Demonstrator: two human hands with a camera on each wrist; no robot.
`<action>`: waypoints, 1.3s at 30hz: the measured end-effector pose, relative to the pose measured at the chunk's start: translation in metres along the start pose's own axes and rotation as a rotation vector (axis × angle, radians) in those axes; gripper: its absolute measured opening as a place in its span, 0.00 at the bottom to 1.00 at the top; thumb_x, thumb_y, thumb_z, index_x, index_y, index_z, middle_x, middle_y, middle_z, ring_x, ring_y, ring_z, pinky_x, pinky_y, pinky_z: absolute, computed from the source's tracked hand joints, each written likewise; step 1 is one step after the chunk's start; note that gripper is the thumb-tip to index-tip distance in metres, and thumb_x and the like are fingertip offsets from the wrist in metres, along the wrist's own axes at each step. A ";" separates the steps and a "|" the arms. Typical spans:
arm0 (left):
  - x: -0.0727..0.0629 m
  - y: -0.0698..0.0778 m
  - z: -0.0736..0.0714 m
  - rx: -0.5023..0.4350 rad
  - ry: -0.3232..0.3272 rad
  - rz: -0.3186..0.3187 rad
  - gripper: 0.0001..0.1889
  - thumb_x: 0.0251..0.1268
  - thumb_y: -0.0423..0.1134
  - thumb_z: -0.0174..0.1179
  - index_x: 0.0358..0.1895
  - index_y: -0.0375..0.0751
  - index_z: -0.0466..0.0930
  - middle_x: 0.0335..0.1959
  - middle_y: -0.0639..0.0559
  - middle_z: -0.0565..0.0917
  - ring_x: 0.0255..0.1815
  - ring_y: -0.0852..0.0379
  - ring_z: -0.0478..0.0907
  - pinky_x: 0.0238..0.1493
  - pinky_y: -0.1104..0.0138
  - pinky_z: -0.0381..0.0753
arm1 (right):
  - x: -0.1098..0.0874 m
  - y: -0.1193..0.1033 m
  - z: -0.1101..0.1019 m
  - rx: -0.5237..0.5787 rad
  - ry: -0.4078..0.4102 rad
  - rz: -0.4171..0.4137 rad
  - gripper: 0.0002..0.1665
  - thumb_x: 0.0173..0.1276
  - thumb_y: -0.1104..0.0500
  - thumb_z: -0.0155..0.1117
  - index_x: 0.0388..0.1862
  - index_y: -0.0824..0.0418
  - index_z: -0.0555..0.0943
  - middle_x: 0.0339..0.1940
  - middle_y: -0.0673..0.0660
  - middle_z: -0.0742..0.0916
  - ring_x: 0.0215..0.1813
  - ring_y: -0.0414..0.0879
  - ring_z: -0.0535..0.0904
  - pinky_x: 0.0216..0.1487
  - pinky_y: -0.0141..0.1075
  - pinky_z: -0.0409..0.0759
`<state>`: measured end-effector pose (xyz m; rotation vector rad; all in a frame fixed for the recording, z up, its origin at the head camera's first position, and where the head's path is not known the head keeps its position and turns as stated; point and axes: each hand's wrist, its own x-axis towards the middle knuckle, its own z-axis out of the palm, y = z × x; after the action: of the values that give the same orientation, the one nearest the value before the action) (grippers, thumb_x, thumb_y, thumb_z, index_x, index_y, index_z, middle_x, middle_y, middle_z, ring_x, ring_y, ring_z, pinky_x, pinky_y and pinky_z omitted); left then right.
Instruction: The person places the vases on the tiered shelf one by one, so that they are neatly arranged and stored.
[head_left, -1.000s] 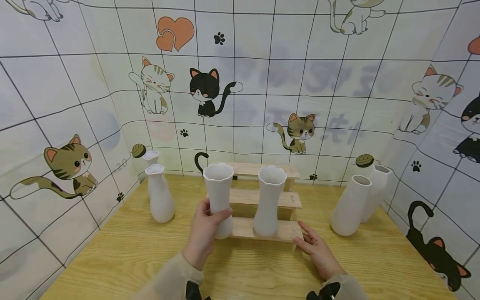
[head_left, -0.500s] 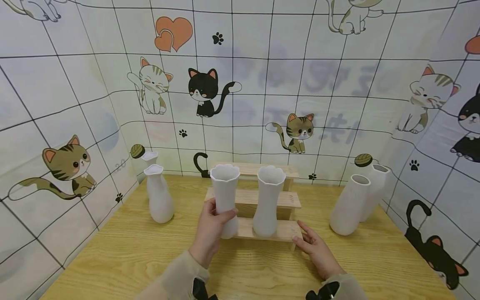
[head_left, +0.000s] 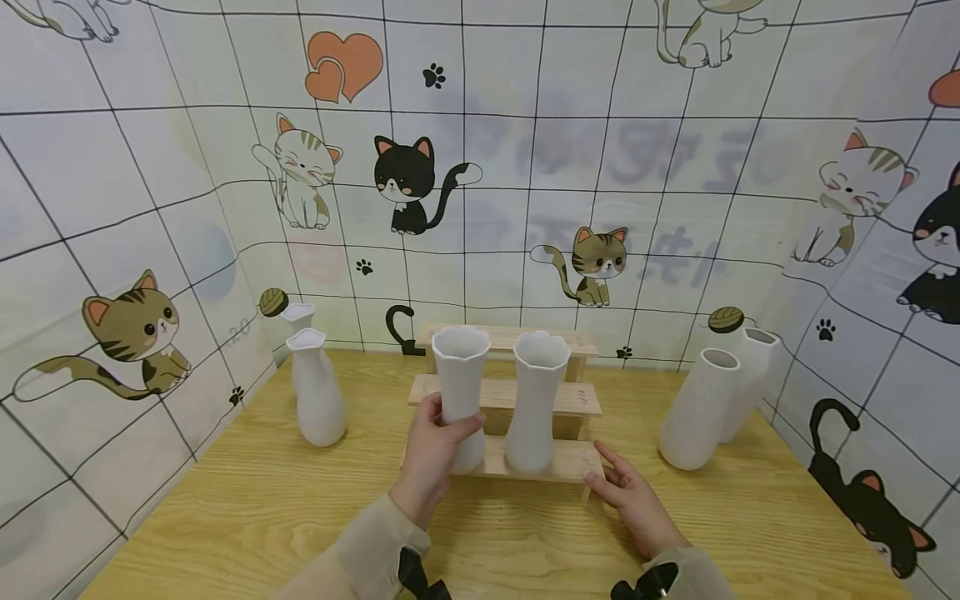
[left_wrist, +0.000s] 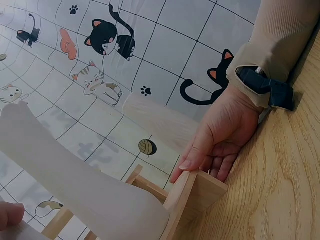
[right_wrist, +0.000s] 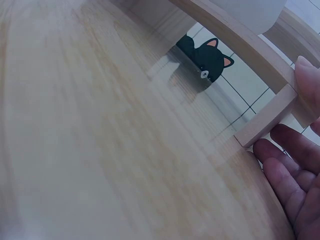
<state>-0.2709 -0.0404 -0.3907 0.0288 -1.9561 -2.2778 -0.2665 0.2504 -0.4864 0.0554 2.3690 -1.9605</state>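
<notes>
My left hand (head_left: 429, 462) grips the lower part of a white vase (head_left: 462, 375) with a scalloped rim, thumb across its front. The vase stands upright at the left part of the lowest step of a three-tier wooden display stand (head_left: 579, 398). A matching white vase (head_left: 534, 408) stands close to its right on the same step. My right hand (head_left: 633, 504) holds the right end of that step. In the left wrist view its thumb lies on the board's edge (left_wrist: 187, 181); in the right wrist view its fingers (right_wrist: 280, 165) curl beside the stand's leg (right_wrist: 265, 117).
Two white vases, the front one narrow-necked (head_left: 321, 392), stand at the table's left. At the right are two more, the front one a tapered white vase (head_left: 697, 408). A cat-print tiled backdrop (head_left: 495, 167) encloses the wooden table (head_left: 517, 550) behind and at both sides.
My left hand has moved the held vase to the right, over the lowest step and nearer the other vase. My right hand has stayed at the stand's end.
</notes>
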 end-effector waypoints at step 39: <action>0.008 -0.007 0.017 -0.022 -0.039 -0.029 0.31 0.53 0.34 0.71 0.61 0.40 0.68 0.58 0.44 0.72 0.59 0.44 0.68 0.60 0.46 0.65 | -0.001 -0.003 0.001 0.016 0.016 -0.009 0.43 0.67 0.50 0.65 0.76 0.55 0.58 0.66 0.68 0.72 0.65 0.56 0.70 0.62 0.49 0.69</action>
<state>-0.2817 -0.0236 -0.3947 0.0109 -1.9621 -2.3350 -0.2655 0.2490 -0.4839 0.0614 2.3680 -1.9903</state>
